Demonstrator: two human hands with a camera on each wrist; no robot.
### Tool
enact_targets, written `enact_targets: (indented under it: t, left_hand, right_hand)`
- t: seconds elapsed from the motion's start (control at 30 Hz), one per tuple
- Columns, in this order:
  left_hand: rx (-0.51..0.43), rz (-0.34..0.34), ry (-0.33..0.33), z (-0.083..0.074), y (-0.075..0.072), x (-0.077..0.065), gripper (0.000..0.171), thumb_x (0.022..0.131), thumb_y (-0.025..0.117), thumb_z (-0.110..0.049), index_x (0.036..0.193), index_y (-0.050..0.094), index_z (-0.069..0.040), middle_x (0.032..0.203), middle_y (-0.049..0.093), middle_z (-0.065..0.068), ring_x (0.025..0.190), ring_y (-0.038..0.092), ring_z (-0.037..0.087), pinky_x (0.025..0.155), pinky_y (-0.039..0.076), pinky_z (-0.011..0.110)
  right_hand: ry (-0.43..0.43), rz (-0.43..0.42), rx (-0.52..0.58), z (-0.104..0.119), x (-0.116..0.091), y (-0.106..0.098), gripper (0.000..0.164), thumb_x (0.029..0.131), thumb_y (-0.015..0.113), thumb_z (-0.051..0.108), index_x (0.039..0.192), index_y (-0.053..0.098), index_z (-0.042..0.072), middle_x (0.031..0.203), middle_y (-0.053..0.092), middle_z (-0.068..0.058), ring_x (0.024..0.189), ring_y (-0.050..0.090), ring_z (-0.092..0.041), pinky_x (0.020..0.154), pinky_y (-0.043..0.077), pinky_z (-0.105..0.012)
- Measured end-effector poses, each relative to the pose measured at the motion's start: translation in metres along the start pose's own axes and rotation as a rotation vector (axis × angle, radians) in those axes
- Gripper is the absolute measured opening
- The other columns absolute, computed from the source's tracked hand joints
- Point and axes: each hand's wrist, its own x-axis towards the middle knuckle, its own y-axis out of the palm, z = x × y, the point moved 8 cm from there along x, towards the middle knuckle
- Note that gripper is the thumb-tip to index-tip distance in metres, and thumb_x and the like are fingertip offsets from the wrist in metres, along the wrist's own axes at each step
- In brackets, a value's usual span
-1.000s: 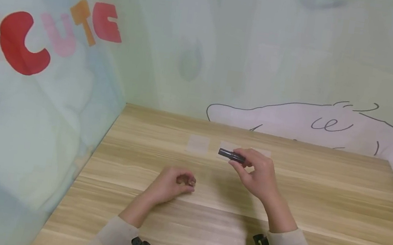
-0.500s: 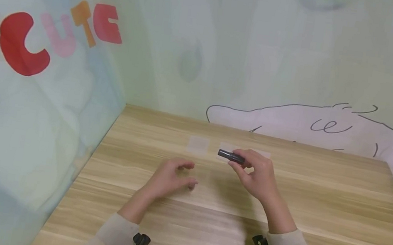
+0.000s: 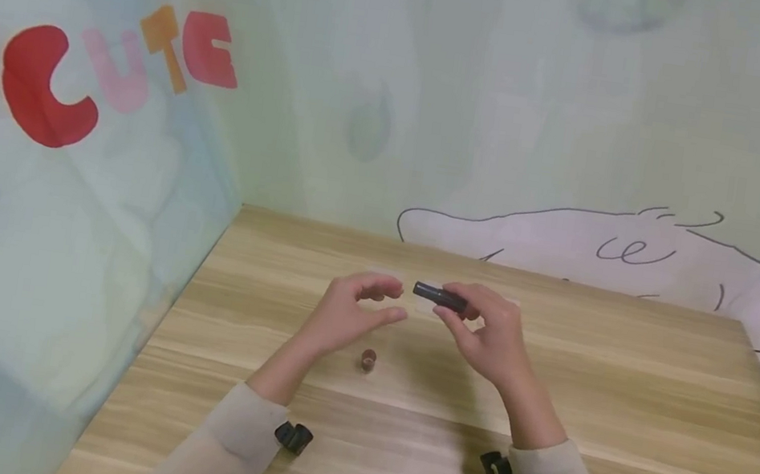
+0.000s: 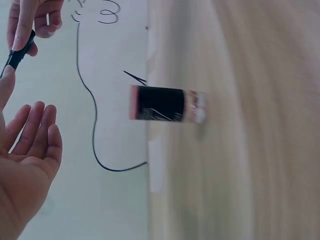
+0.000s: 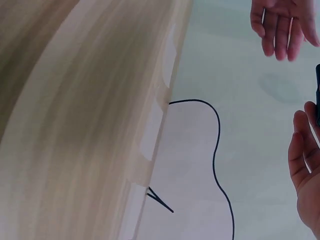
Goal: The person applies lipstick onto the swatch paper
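My right hand (image 3: 494,330) pinches a small black tube (image 3: 440,296), lipstick-like in shape, holding it almost level above the table. Its far end points toward my left hand (image 3: 350,314), whose fingers and thumb are spread apart with a small gap to the tube. Below the left hand a small reddish cylinder (image 3: 368,360) stands upright on the table. In the left wrist view this cylinder (image 4: 162,104) has a wide black band, a pink top and a pinkish lower end; its exact kind is unclear. The tube (image 5: 318,95) is cut off in the right wrist view.
A wood-grain table (image 3: 584,395) lies under both hands. Pale square patches (image 5: 151,131) sit in a row near its back edge, partly covered by the hands in the head view. Behind rises a printed backdrop (image 3: 310,114).
My left hand has let go of the small reddish cylinder, spread its fingers and moved forward toward the tube. The right hand has kept its pinch, shifting slightly left.
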Motion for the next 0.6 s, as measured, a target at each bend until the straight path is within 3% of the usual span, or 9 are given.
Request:
enact_targets:
  t: [0.13,0.3,0.6]
  left_hand:
    - [-0.046,-0.011,0.030,-0.014,0.000,0.007,0.041,0.087,0.082,-0.033,0.123,0.070,-0.017,0.116,0.072,-0.006,0.114,0.062,0.019,0.103,0.048,0.048]
    - [-0.165,-0.008,0.094,-0.029,0.002,0.014,0.038,0.089,0.080,-0.021,0.122,0.069,-0.006,0.111,0.073,0.003,0.107,0.064,0.023,0.102,0.048,0.051]
    - [-0.265,-0.038,0.122,-0.039,0.005,0.016,0.025,0.090,0.077,-0.010,0.113,0.071,0.000,0.097,0.073,0.009,0.098,0.067,0.022,0.095,0.052,0.039]
  right_hand:
    - [-0.006,-0.010,0.008,0.004,0.008,-0.001,0.030,0.078,0.084,-0.002,0.107,0.073,0.002,0.092,0.074,-0.007,0.071,0.060,-0.016,0.059,0.052,-0.030]
    - [-0.041,-0.039,0.037,0.011,0.016,-0.001,0.030,0.078,0.084,-0.003,0.106,0.073,0.000,0.091,0.073,-0.007,0.071,0.061,-0.015,0.060,0.051,-0.025]
    - [-0.075,-0.058,0.056,0.017,0.019,0.003,0.030,0.078,0.082,-0.007,0.106,0.072,-0.001,0.090,0.074,-0.008,0.071,0.062,-0.016,0.056,0.054,-0.034]
